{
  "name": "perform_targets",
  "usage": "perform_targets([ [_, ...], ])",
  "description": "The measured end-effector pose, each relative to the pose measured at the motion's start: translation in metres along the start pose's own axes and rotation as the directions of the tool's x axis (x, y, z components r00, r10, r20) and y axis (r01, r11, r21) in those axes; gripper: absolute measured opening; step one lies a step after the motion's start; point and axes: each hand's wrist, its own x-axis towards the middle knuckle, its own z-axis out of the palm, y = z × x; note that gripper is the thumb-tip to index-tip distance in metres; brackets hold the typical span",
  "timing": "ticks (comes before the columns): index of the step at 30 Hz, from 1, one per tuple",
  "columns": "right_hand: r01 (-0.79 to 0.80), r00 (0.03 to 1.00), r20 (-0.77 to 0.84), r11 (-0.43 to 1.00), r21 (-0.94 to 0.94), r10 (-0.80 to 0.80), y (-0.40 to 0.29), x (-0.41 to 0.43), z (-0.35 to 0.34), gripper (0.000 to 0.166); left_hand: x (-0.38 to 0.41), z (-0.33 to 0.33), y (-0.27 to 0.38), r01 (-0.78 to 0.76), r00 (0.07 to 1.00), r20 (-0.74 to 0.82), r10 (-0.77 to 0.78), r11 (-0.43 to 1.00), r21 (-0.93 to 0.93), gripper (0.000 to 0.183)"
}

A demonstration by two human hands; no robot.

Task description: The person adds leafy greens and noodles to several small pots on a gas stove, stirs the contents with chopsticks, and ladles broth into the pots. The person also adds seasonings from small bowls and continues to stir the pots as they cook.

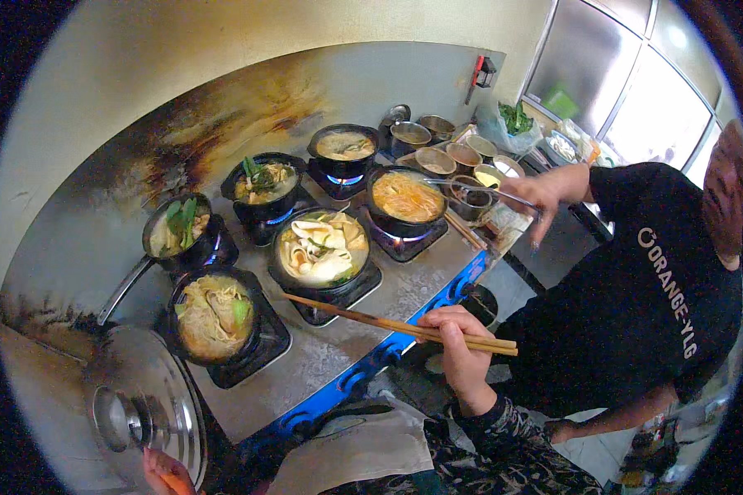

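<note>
My right hand (461, 352) grips a pair of long wooden chopsticks (402, 325), whose tips point left, over the stove near the pot of broth with white slices (322, 247). At the lower left my left hand (167, 473) is partly cut off by the picture's edge, close to the knob of a large metal lid (182, 408); whether it grips the knob is unclear. Just above the lid, a black pot of noodles with greens (215, 317) sits on a burner. Behind it is a long-handled pan (179, 229) with leafy greens.
Further pots hold greens (265, 180), pale broth (345, 146) and orange noodles (408, 195); blue flames show under several. A co-worker in a black shirt (619, 278) reaches from the right with a metal utensil (470, 185) by seasoning tins (435, 161). Blue stove front (359, 374) runs before me.
</note>
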Motion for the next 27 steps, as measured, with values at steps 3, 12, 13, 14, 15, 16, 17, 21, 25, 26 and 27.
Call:
perform_targets([
  [3, -0.010, 1.000, 0.020, 1.000, -0.016, 0.010, -0.003, -0.003, 0.001, 0.022, -0.007, 0.002, 0.003, 0.146, 0.954, 0.294, -0.063, 0.952, -0.271, 0.024],
  [12, -0.033, 0.999, 0.017, 0.999, 0.012, 0.033, -0.018, -0.019, 0.022, 0.018, -0.017, 0.024, 0.007, 0.283, 0.956, 0.054, -0.289, 0.851, -0.443, 0.024],
  [13, -0.069, 0.998, -0.014, 0.997, 0.038, 0.069, -0.021, -0.022, 0.024, 0.017, -0.018, 0.032, 0.008, 0.317, 0.947, 0.107, -0.302, 0.838, -0.443, 0.024],
  [14, -0.058, 0.998, -0.015, 0.998, 0.040, 0.059, -0.020, -0.025, 0.026, 0.017, -0.017, 0.033, 0.007, 0.346, 0.938, 0.154, -0.310, 0.824, -0.448, 0.025],
  [15, -0.066, 0.998, -0.011, 0.997, 0.034, 0.066, -0.020, -0.026, 0.029, 0.017, -0.017, 0.033, 0.009, 0.369, 0.929, 0.196, -0.313, 0.813, -0.451, 0.026],
  [16, -0.070, 0.997, -0.017, 0.997, 0.024, 0.070, -0.022, -0.027, 0.030, 0.016, -0.014, 0.039, 0.009, 0.420, 0.907, 0.211, -0.365, 0.829, -0.369, 0.030],
  [17, -0.077, 0.997, -0.020, 0.997, 0.017, 0.077, -0.023, -0.029, 0.031, 0.016, -0.010, 0.039, 0.009, 0.455, 0.890, 0.226, -0.396, 0.790, -0.410, 0.031],
  [21, 0.040, 0.999, 0.037, 0.998, -0.056, -0.038, -0.010, -0.035, 0.025, 0.018, -0.006, 0.031, 0.001, 0.584, 0.766, 0.550, -0.333, 0.719, -0.378, 0.032],
  [25, 0.028, 0.999, 0.044, 0.998, -0.049, -0.026, -0.016, -0.036, 0.035, 0.017, 0.003, 0.017, -0.007, 0.451, 0.855, 0.402, -0.329, 0.854, -0.261, 0.031],
  [26, 0.034, 0.998, 0.053, 0.998, -0.053, -0.031, -0.016, -0.034, 0.036, 0.017, 0.005, 0.011, -0.009, 0.383, 0.896, 0.327, -0.301, 0.896, -0.223, 0.031],
  [27, 0.041, 0.998, 0.060, 0.997, -0.061, -0.037, -0.017, -0.033, 0.034, 0.017, 0.005, 0.008, -0.007, 0.322, 0.928, 0.255, -0.272, 0.930, -0.177, 0.031],
])
